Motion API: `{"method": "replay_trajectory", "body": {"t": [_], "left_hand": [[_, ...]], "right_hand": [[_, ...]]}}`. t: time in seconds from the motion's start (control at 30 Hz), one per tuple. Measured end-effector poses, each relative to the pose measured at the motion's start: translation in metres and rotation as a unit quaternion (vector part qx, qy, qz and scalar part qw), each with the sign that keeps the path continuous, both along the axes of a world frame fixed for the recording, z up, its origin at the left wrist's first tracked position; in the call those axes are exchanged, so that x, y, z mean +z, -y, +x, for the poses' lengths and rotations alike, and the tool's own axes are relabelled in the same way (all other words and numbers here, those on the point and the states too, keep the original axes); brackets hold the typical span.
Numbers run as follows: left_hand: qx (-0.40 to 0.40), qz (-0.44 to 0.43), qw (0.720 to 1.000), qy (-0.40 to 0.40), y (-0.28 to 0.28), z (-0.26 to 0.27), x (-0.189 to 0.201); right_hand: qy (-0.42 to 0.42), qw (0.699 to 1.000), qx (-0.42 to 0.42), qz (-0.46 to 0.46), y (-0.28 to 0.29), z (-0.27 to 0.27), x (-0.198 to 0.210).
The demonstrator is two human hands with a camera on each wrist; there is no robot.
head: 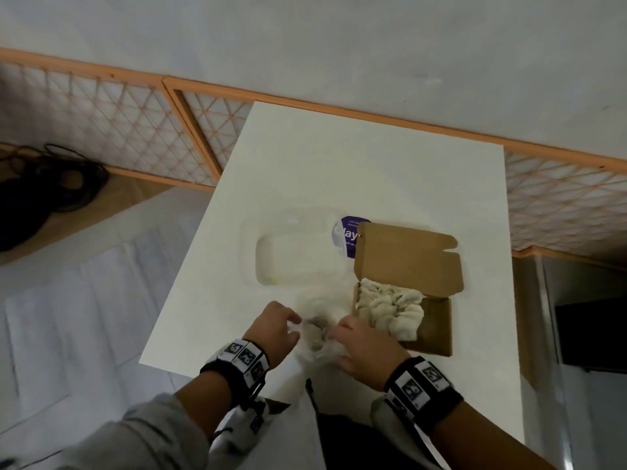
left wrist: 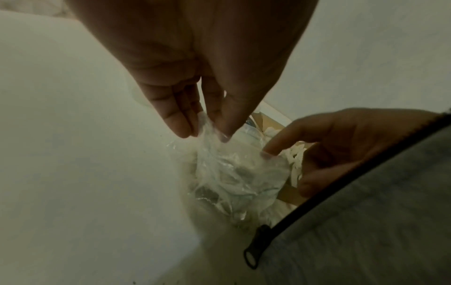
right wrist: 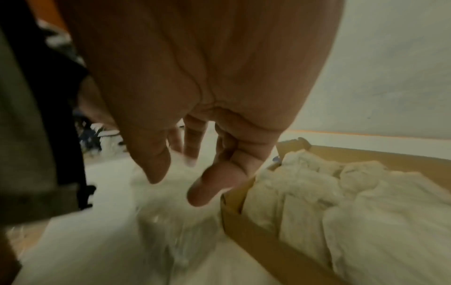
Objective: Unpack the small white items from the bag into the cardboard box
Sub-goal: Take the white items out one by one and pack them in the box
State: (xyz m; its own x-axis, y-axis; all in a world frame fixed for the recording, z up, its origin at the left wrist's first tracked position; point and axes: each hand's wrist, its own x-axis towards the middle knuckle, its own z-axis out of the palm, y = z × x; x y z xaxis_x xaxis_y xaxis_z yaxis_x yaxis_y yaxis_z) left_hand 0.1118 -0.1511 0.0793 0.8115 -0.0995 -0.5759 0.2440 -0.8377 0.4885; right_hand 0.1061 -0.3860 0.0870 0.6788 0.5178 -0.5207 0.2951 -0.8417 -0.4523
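Head view, left to right: a tangle of black cables (head: 40, 195) lies on the floor well off the bench's left edge, before a lattice panel with an orange wooden frame (head: 112, 127). The white bench (head: 339, 171) carries a clear plastic tray (head: 298, 252) near its middle; a purple-and-white label (head: 349, 237) shows at the tray's right end, partly hidden behind the box flap.

The left hand (head: 274, 329) is near the bench's front edge. In the left wrist view its thumb and fingers (left wrist: 175, 123) pinch the upper edge of the clear plastic bag (left wrist: 234, 173). The bag is crumpled and transparent, lies on the bench between the two hands, and touches the left wall of the cardboard box (head: 437, 330). Whether any white items are inside it cannot be told.

The right hand (head: 366, 347) is over the bag's right side, just beside the box. Its fingers (right wrist: 207, 185) are loosely bent and released; one fingertip touches the bag film in the left wrist view.

The brown box stands toward the bench's right edge, its lid (head: 407, 259) folded back toward the far edge. Small white items (head: 390, 307), soft, creased and off-white, are packed along the box's left and far part; bare cardboard shows at its right near corner. Both wrists wear black bands with printed markers (head: 244, 359).
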Motion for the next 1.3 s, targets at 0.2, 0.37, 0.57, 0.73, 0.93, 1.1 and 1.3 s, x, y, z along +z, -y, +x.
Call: {"method": "replay_trajectory", "body": {"t": [0.2, 0.37, 0.57, 0.73, 0.93, 1.1, 1.3], "left_hand": [[-0.157, 0.040, 0.976, 0.147, 0.011, 0.001, 0.009], [-0.275, 0.040, 0.960, 0.031, 0.047, 0.016, -0.005], [-0.317, 0.123, 0.939, 0.047, 0.061, 0.019, -0.021], [-0.265, 0.070, 0.962, -0.001, 0.058, 0.024, -0.017], [-0.176, -0.029, 0.984, 0.001, 0.033, 0.028, 0.026], [-0.001, -0.213, 0.976, -0.043, 0.013, 0.028, 0.069], [0.126, -0.429, 0.885, -0.132, 0.008, 0.027, 0.123]], "right_hand": [[0.027, 0.998, -0.047, 0.030, -0.005, -0.007, -0.018], [0.024, 0.994, -0.063, 0.087, -0.010, -0.019, -0.013], [0.040, 0.992, -0.058, 0.108, -0.013, -0.031, -0.014], [0.053, 0.990, -0.090, 0.099, -0.008, -0.031, -0.011], [0.079, 0.988, -0.106, 0.080, -0.007, -0.028, -0.003], [0.101, 0.986, -0.114, 0.070, -0.003, -0.022, 0.022], [0.100, 0.932, -0.267, 0.223, -0.005, -0.005, 0.096]]}}
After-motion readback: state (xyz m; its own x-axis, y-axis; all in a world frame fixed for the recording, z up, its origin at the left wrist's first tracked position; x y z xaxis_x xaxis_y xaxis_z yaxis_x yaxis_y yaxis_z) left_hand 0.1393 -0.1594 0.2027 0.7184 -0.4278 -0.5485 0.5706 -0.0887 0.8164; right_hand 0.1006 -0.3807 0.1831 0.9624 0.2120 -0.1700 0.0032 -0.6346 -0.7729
